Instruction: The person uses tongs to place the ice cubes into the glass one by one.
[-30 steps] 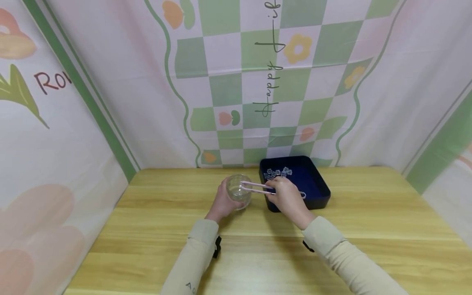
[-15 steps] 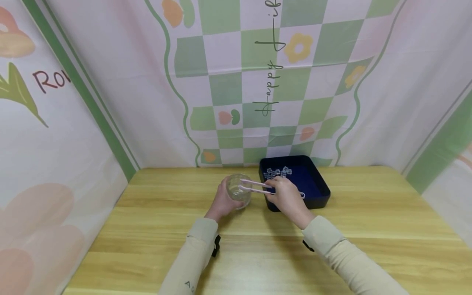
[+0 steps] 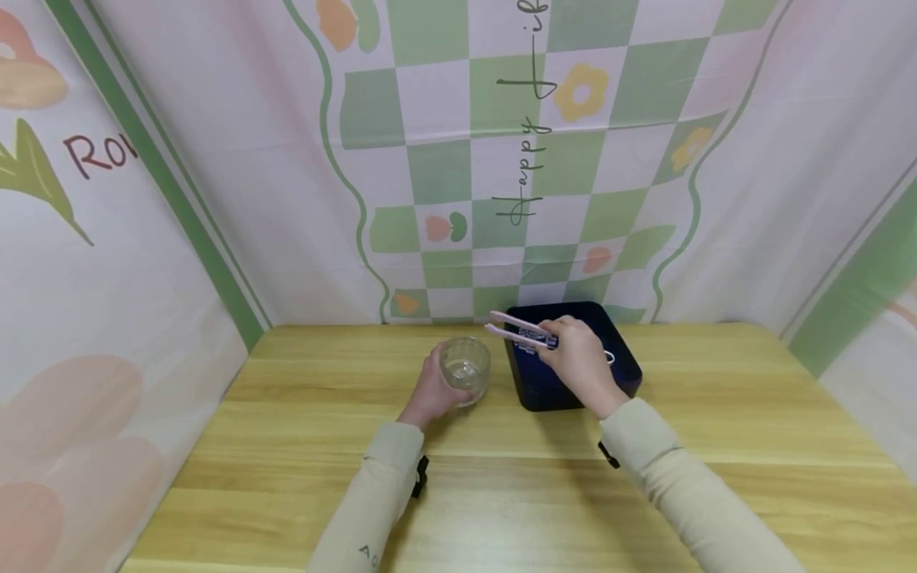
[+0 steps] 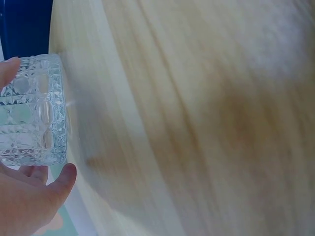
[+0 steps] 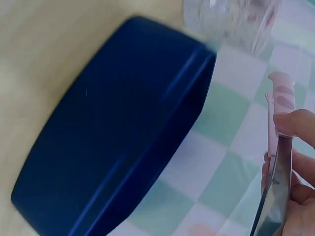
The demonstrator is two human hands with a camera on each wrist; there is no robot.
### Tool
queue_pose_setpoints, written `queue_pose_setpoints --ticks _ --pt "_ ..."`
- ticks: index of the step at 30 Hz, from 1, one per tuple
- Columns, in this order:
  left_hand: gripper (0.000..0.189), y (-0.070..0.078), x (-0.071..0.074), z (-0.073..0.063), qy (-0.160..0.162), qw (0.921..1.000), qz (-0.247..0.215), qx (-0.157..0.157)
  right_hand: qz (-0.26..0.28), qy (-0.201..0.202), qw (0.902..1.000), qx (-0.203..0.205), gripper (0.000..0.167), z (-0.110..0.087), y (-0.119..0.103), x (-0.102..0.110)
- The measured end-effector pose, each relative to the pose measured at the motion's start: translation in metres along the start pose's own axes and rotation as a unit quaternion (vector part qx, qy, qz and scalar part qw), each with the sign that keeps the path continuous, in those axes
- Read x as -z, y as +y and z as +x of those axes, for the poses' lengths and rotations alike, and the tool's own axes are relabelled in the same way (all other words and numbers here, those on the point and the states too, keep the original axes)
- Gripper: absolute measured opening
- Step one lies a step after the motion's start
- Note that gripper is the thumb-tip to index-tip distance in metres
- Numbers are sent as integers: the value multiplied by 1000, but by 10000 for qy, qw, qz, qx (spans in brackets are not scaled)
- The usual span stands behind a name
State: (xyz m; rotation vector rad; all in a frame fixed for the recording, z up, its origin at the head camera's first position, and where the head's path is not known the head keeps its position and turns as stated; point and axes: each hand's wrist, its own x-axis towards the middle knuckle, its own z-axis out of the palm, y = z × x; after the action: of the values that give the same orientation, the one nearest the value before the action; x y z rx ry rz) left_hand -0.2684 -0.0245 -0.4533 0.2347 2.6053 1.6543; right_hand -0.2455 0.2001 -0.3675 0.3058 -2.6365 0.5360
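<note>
My left hand holds a clear glass cup upright on the table, fingers and thumb round its sides. Its cut pattern shows in the left wrist view, where a thumb and fingers lie along the glass. Something clear shows inside the cup. My right hand grips metal tongs with pink tips, held over the dark blue tray. The tips stand apart with nothing between them. Several clear cubes lie at the tray's left side, partly hidden by the tongs.
The tray stands close to the right of the cup, near the back edge of the wooden table. A patterned cloth wall rises right behind it. Another printed cloth hangs at the left.
The tong tips have parted over the cup, and my right hand has carried the tongs up and right, over the tray. My left hand and the cup have stayed in place.
</note>
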Motion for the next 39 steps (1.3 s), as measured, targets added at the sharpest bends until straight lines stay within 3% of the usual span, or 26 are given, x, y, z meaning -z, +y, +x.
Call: queue_pose_setpoints --ticks 13,29,39 --pt "101 1 1 0 -63 10000 30 1 -247 75 9947 -999 31 16 46 18" --pt "101 0 2 0 -50 9999 -94 -24 -522 219 9913 -1186 12 9 73 4" --pt "101 -1 1 1 -68 10000 -48 -8 -592 154 9899 -1280 13 1 82 -12"
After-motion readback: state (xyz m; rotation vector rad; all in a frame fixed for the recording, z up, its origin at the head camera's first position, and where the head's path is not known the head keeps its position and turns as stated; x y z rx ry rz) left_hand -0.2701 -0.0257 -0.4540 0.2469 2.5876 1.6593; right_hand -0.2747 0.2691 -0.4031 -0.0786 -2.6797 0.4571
